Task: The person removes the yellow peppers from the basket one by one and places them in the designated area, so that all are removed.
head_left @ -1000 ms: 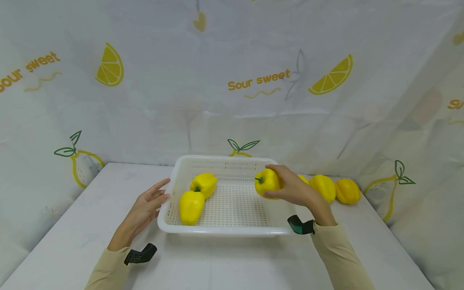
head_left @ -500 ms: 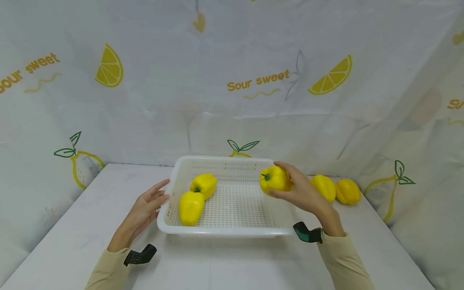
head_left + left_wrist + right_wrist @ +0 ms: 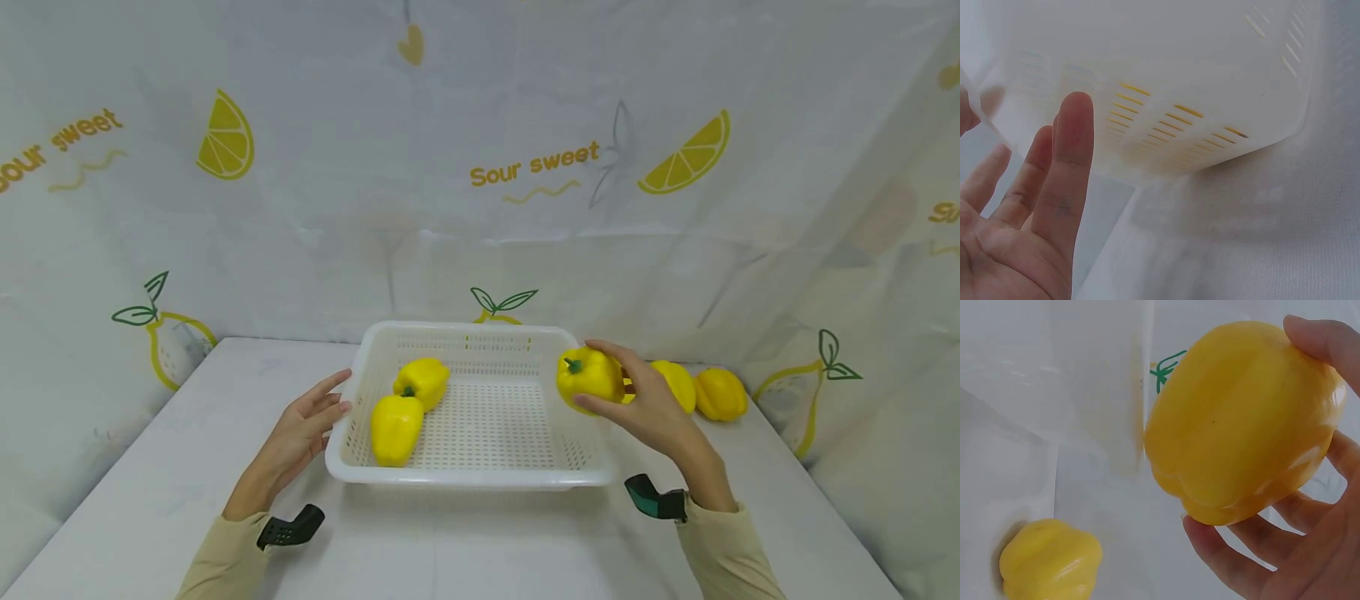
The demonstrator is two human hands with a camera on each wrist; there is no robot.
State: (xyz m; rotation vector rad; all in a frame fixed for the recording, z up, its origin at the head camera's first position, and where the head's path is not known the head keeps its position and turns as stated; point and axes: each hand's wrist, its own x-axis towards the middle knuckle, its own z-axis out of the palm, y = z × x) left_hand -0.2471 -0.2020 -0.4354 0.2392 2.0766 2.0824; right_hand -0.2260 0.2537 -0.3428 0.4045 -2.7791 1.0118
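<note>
A yellow bell pepper (image 3: 588, 377) with a green stem is in my right hand (image 3: 663, 417), which grips it between thumb and fingers at the right rim of a white plastic basket (image 3: 472, 477). In the right wrist view the pepper (image 3: 1241, 431) overlaps the edge of the pale basket wall (image 3: 1085, 381). At the basket's left side, my left hand (image 3: 296, 437) has its fingers extended against the rim. The left wrist view shows its fingers (image 3: 1066, 181) upright beside the slotted wall (image 3: 1179, 50). Two yellow peppers, one behind (image 3: 423, 382) and one in front (image 3: 396, 431), lie in the basket's left part.
On the white table (image 3: 480, 550), right of the basket, rest more yellow bell peppers, one at the far right (image 3: 722, 394) and another beside it (image 3: 677, 383), with yellow also showing behind the right fingers. A lemon-printed curtain (image 3: 337, 208) rises behind the table.
My right hand has moved rightward with the pepper, from over the basket's inside to its right rim. The left hand, the basket and the two peppers in it have stayed put.
</note>
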